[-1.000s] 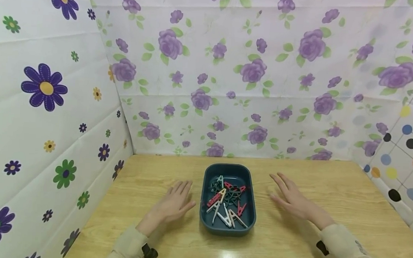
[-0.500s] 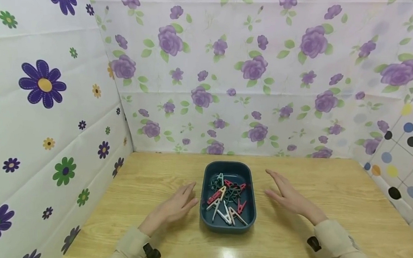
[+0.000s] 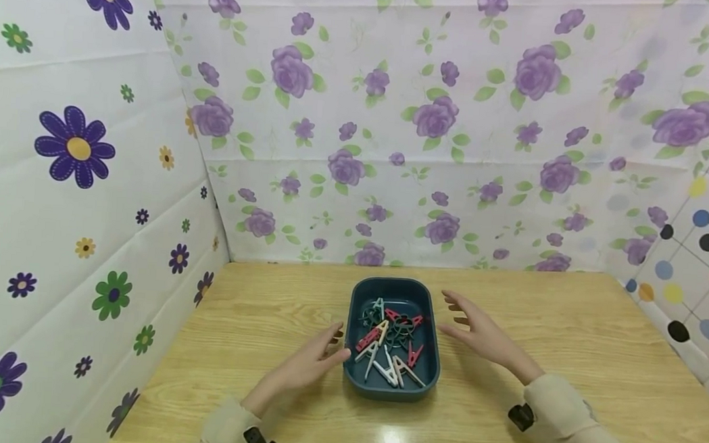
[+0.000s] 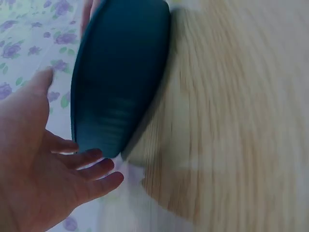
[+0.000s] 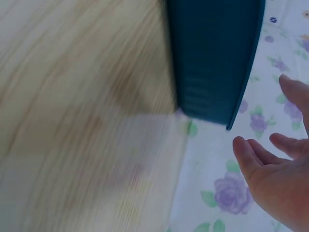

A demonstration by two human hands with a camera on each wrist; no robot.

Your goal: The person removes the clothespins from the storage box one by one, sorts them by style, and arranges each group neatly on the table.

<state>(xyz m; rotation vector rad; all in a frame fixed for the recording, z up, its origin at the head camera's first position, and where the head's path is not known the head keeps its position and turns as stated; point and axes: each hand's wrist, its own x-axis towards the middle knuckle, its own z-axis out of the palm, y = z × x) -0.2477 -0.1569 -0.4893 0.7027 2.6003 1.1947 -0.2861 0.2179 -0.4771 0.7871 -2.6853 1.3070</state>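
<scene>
A dark teal plastic tray (image 3: 389,394) stands on the wooden table, with several clothespins in it: red (image 3: 414,354), white (image 3: 386,372), beige and pale green. Dark green rings or coiled pieces (image 3: 401,327) lie among them. My left hand (image 3: 304,367) is at the tray's left side, thumb tip right at the rim, fingers relaxed and spread. My right hand (image 3: 480,332) hovers just off the right side, fingers loosely bent toward the wall. In the left wrist view the left hand (image 4: 53,169) faces the tray's outer wall (image 4: 120,72); in the right wrist view the right hand (image 5: 280,174) shows nothing held.
The wooden table (image 3: 264,297) spreads around the tray. A flowered sheet (image 3: 349,113) rises behind its far edge, a daisy-patterned sheet (image 3: 86,232) stands at the left and a dotted one (image 3: 685,296) at the right. Black wrist straps (image 3: 522,417) show at the sleeves.
Both hands have moved inward toward the tray, the left one to the right and the right one to the left. Their fingers have bent a little. The tray and clothespins stay in place.
</scene>
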